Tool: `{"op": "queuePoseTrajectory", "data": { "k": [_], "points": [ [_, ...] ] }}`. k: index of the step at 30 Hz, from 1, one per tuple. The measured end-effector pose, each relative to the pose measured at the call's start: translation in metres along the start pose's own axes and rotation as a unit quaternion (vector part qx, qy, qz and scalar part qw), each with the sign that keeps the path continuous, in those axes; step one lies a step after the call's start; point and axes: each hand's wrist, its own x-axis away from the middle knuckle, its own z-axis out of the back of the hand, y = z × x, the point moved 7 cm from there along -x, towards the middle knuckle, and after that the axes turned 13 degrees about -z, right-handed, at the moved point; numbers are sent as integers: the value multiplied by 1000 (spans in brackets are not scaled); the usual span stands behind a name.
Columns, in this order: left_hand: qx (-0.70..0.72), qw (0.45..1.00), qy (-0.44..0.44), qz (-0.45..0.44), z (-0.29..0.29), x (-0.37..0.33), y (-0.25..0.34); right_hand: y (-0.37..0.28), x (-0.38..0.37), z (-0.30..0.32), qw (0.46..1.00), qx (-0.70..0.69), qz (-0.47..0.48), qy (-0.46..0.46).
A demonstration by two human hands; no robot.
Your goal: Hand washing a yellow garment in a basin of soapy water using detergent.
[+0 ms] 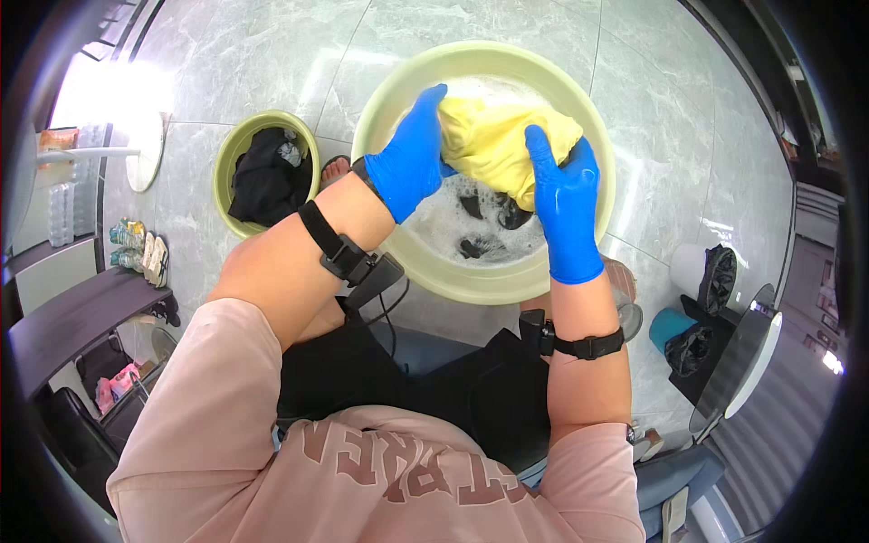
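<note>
A wet-looking yellow cloth garment [493, 136] is stretched between my two blue-gloved hands, above a large pale-green basin [462, 288]. My left hand [412, 158] grips its left edge, with the fingertips partly hidden behind the fabric. On the other side my right hand [566, 195] pinches the garment, thumb in front and fingers behind. White suds [444, 226] cover the water in the basin. Dark cloth [511, 214] pokes up through the foam beneath the yellow garment.
A smaller green bucket [226, 204] holding black clothes [270, 181] stands on the tiled floor to the left. Two bins [670, 328] with black liners are at the right, beside a round-topped table [742, 366]. Shoes [154, 258] rest on a dark bench [86, 321].
</note>
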Motion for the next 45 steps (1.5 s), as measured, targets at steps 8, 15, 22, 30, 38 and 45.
{"op": "queuePoseTrajectory", "data": {
  "k": [8, 15, 22, 30, 38, 45],
  "points": [
    [156, 964, -126, 176, -32, 52, -20, -15, 60, -34, 913, 278, 298, 6],
    [123, 964, -168, 166, -18, 39, -12, 1, 26, -11, 987, -113, 29, -106],
    [53, 972, -209, 94, -56, 42, 8, 34, -3, -27, 846, -357, -302, -255],
    [-376, 904, -187, -76, -24, 22, 9, 20, -3, -8, 982, -78, -76, -154],
    [-135, 973, -180, 57, -16, 16, -18, 23, -4, 3, 917, -279, -228, -170],
    [4, 988, -102, 115, -22, 19, -15, 40, -22, 14, 893, -307, -266, -192]
  ]
}}
